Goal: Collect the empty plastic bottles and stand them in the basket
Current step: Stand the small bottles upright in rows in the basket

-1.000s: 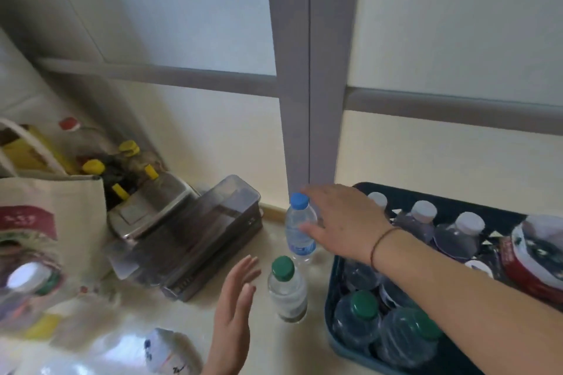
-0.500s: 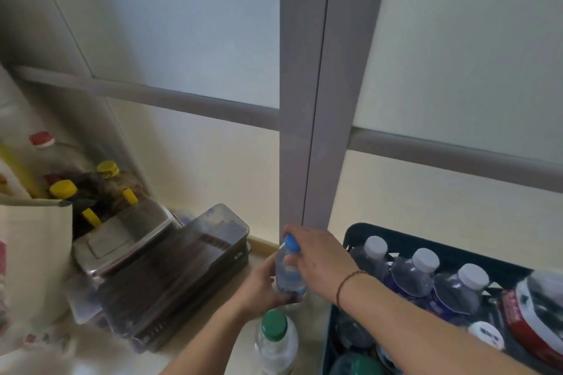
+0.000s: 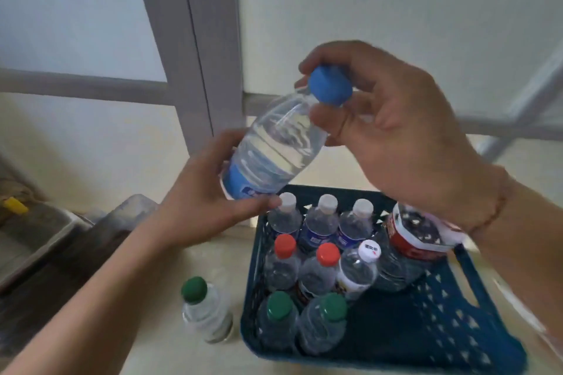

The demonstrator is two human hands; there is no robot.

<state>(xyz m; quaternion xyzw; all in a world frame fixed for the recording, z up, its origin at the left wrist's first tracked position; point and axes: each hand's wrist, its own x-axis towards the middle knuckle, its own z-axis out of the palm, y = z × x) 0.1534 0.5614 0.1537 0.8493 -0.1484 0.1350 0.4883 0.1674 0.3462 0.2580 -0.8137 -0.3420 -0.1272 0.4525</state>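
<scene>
A clear plastic bottle with a blue cap (image 3: 274, 149) is tilted in the air above the basket's far left corner. My left hand (image 3: 201, 204) grips its labelled lower part, and my right hand (image 3: 393, 131) pinches its cap and neck. The dark blue basket (image 3: 451, 313) on the floor holds several upright bottles with white, red and green caps, plus a larger red-labelled bottle (image 3: 420, 237) at the back right. A green-capped bottle (image 3: 205, 310) stands on the floor just left of the basket.
A grey door frame post (image 3: 195, 49) and frosted panels rise behind. A dark clear-lidded box (image 3: 76, 250) and a metal container lie at left on the pale floor. The basket's near right part has free room.
The blue-capped bottle has been lifted from the floor by the post into the air over the basket, held in both hands. The view has tilted down onto the basket.
</scene>
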